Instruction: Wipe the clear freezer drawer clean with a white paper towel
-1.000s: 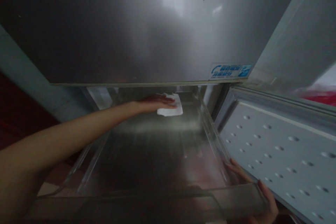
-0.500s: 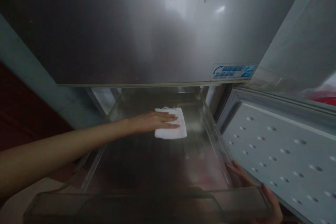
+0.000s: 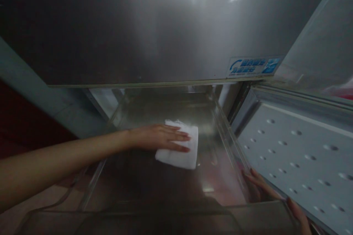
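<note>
A clear plastic drawer [image 3: 171, 187] extends from beneath a grey metal door panel. On its floor lies a folded white cloth [image 3: 182, 156], with my left hand [image 3: 160, 137] flat on top, fingers stretched out and apart. At the lower right, my right hand [image 3: 271, 191] is against the outer side of the drawer near its front corner. Its fingers are bent round the drawer's side, and part of the hand is hidden behind the drawer front.
The grey metal door [image 3: 165, 25] spans the top, with a blue and white sticker [image 3: 253, 66] at its lower right. An open lower door [image 3: 298, 154] with a dimpled inner face stands at the right. A dark red surface [image 3: 22, 114] shows at the left.
My left hand and the white cloth have moved towards the drawer's front, and the cloth has turned slightly. My right hand keeps its place on the drawer's side. The view has shifted a little.
</note>
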### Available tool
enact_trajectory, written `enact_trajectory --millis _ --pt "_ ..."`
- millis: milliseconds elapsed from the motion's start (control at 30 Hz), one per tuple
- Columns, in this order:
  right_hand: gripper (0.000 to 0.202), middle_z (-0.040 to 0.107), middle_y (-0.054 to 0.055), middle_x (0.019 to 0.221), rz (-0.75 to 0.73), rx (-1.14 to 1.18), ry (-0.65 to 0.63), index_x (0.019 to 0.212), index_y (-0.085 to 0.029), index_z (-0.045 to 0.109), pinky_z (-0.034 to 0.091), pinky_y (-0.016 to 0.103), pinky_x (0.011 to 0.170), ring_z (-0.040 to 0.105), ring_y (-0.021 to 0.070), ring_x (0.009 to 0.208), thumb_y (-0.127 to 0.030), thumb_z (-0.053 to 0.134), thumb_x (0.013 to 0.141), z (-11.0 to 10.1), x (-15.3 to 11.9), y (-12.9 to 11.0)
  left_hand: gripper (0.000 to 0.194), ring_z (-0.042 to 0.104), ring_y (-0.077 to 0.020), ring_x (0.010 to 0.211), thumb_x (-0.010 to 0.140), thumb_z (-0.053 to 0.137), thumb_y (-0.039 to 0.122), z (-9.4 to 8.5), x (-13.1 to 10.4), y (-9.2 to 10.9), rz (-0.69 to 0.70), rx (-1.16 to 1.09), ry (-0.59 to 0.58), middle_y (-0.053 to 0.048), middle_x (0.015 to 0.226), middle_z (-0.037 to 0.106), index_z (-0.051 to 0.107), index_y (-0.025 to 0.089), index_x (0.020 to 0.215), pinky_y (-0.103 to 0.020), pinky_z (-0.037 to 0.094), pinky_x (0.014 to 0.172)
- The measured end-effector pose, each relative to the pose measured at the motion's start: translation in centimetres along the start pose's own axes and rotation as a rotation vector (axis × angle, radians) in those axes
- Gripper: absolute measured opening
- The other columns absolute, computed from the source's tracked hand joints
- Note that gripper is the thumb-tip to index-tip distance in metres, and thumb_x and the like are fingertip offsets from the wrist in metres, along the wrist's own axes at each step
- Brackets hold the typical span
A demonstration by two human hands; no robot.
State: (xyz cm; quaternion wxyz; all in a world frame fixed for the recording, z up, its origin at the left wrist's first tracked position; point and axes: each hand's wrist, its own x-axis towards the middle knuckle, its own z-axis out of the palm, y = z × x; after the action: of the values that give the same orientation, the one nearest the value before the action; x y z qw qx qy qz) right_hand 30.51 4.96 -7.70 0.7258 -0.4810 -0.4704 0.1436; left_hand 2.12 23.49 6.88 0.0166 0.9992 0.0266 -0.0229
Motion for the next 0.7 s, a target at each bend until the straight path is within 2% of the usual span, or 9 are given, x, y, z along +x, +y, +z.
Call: enact_trajectory --millis 100,167,233,300,400,533,600,700 --pt "0.061 0.068 0.016 0.106 0.007 -0.006 -0.006 0.117 -0.021 0.061 0.043 0.07 0.09 0.06 0.0397 0.11 -0.068 0.046 0.081 0.2 -0.2 0.0 0.047 0.034 -0.0174 0.142 0.102 0.027 0.013 -0.7 0.2 -4.3 -0.164 0.009 0.018 -0.004 0.155 0.035 0.046 0.027 0.143 -0.036 0.027 0.118" --pt "0.066 0.068 0.017 0.107 -0.011 -0.004 -0.02 0.118 -0.02 0.06 0.042 0.07 0.091 0.06 0.0403 0.111 -0.071 0.046 0.079 0.4 -0.2 0.0 0.048 0.032 -0.0183 0.143 0.102 0.029 0.012 -1.2 0.6 -6.9 -0.287 0.006 0.026 0.0 0.156 0.033 0.044 0.031 0.143 -0.037 0.027 0.117" --pt "0.071 0.068 0.017 0.107 -0.069 0.005 0.001 0.12 -0.02 0.059 0.04 0.071 0.093 0.06 0.0406 0.112 -0.075 0.047 0.076 0.6 -0.2 0.0 0.049 0.031 -0.0189 0.143 0.1 0.034 0.013 -1.7 1.2 -8.6 -0.404 0.003 0.048 0.006 0.155 0.034 0.044 0.039 0.141 -0.04 0.026 0.118" --pt "0.072 0.068 0.016 0.107 -0.123 0.013 0.02 0.122 -0.02 0.057 0.039 0.071 0.093 0.06 0.04 0.112 -0.074 0.047 0.076 0.9 -0.2 0.0 0.049 0.033 -0.019 0.142 0.099 0.039 0.015 -2.0 1.9 -9.4 -0.489 -0.013 0.078 0.009 0.154 0.036 0.046 0.042 0.139 -0.041 0.025 0.118" --pt "0.066 0.068 0.016 0.107 -0.181 0.026 0.031 0.127 -0.021 0.053 0.042 0.069 0.093 0.061 0.0377 0.11 -0.068 0.046 0.081 1.4 -0.2 -0.2 0.046 0.035 -0.0207 0.141 0.098 0.042 0.012 -2.3 2.6 -9.1 -0.539 -0.046 0.106 0.002 0.154 0.037 0.05 0.033 0.138 -0.04 0.026 0.117" --pt "0.055 0.068 0.011 0.108 -0.281 0.062 0.065 0.132 -0.028 0.046 0.044 0.068 0.091 0.064 0.0336 0.105 -0.057 0.049 0.085 1.9 0.0 -0.6 0.042 0.037 -0.0233 0.14 0.101 0.039 0.016 -1.9 2.5 -7.4 -0.544 -0.087 0.123 -0.004 0.153 0.038 0.046 0.025 0.142 -0.042 0.029 0.115" --pt "0.051 0.069 0.009 0.107 -0.298 0.075 0.067 0.131 -0.031 0.047 0.044 0.069 0.092 0.065 0.0329 0.105 -0.056 0.05 0.086 2.0 0.1 -0.7 0.043 0.038 -0.0222 0.139 0.101 0.038 0.017 -1.4 2.1 -6.2 -0.464 -0.082 0.099 -0.007 0.153 0.038 0.044 0.023 0.143 -0.039 0.03 0.115" --pt "0.052 0.068 0.01 0.109 -0.284 0.082 0.064 0.129 -0.029 0.049 0.043 0.069 0.092 0.065 0.0342 0.105 -0.057 0.05 0.086 1.9 0.1 -0.7 0.046 0.034 -0.02 0.142 0.101 0.034 0.011 -0.6 1.4 -3.6 -0.263 -0.033 0.044 -0.01 0.154 0.035 0.045 0.024 0.144 -0.036 0.028 0.117"
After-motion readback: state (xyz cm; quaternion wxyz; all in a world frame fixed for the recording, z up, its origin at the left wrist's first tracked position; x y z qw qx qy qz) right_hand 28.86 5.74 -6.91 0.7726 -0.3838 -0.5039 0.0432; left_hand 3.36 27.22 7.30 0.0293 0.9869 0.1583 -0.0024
